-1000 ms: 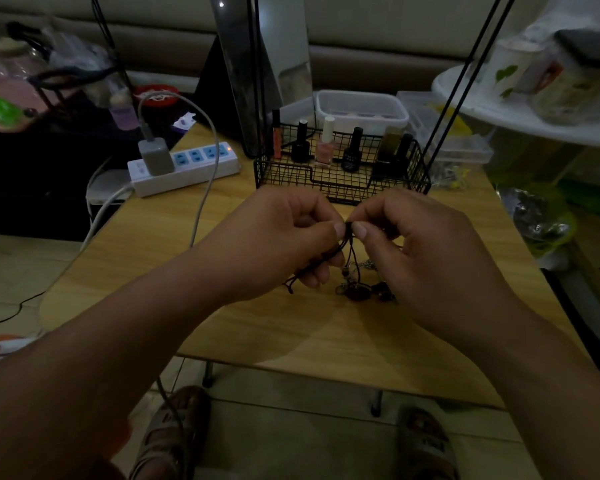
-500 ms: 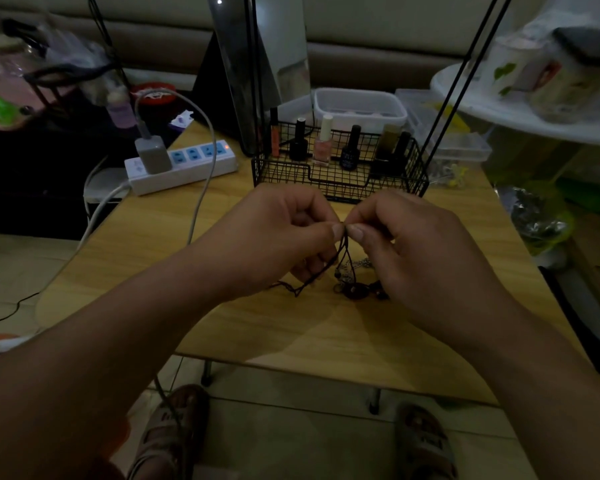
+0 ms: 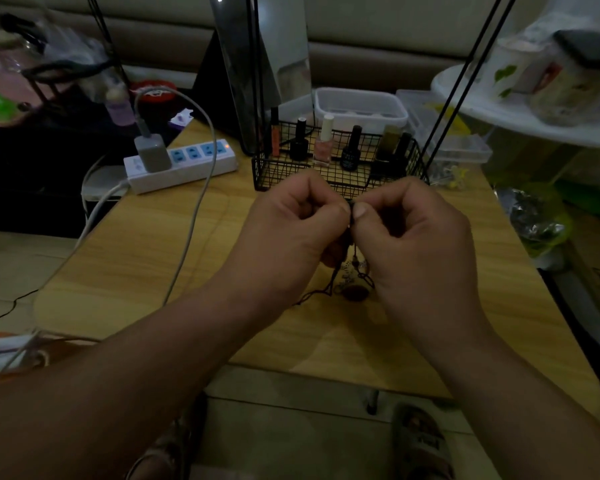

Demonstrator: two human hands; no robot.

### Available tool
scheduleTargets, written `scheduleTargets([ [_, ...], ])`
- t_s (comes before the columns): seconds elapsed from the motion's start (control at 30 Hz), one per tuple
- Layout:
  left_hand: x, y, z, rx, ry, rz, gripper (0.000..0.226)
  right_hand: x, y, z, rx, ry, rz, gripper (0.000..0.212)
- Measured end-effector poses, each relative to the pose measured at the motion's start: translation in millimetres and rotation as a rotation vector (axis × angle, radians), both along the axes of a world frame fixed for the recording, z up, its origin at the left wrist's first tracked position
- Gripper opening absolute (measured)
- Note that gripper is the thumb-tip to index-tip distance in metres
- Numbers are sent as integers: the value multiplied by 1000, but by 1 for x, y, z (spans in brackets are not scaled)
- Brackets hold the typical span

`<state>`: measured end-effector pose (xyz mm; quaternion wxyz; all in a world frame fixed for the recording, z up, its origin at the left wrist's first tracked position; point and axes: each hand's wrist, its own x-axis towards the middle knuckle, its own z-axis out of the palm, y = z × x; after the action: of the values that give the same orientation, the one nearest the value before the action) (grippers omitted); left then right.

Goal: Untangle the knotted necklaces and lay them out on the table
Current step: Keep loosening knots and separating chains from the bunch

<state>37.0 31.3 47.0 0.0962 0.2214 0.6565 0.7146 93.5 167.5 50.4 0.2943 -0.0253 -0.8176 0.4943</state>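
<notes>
A tangle of dark cord necklaces (image 3: 350,278) with small beads and a dark oval pendant hangs between my hands, above the wooden table (image 3: 153,258). My left hand (image 3: 291,233) pinches the cord at the top with thumb and forefinger. My right hand (image 3: 413,237) pinches the same spot from the other side, the two thumbs almost touching. The pendant and loose cord ends trail down to the tabletop below the hands. Much of the tangle is hidden behind my fingers.
A black wire basket (image 3: 267,171) with several nail polish bottles stands just behind my hands. A white power strip (image 3: 194,168) with a charger and cable lies at the left. Clear plastic boxes (image 3: 361,105) sit at the back, a white shelf (image 3: 465,98) at the right.
Both hands have lifted slightly toward the basket with the cord. The hanging tangle has shifted, its loose end now trailing on the table to the lower left.
</notes>
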Motion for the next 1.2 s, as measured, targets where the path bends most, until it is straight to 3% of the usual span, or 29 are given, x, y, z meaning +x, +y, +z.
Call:
scheduleTargets([
  [0.1, -3, -5, -1, -70, 68, 15, 10, 1, 8, 4, -25, -79, 57, 8],
  [0.23, -7, -13, -3, -264, 356, 30, 7, 6, 18, 5, 124, -108, 113, 8],
  [0.4, -6, -17, -1, -340, 499, 38, 5, 8, 23, 6, 290, -80, 116, 7],
  [0.7, -8, -17, -3, -292, 521, -5, 4, 12, 25, 7, 332, -1, 109, 10],
  [1.0, -13, -16, -7, -299, 318, -47, 5, 0, 24, -2, 212, -134, 118, 10],
  [1.2, -4, -22, -3, -392, 575, 148, 4, 6, 19, 0, 239, -87, 77, 10],
])
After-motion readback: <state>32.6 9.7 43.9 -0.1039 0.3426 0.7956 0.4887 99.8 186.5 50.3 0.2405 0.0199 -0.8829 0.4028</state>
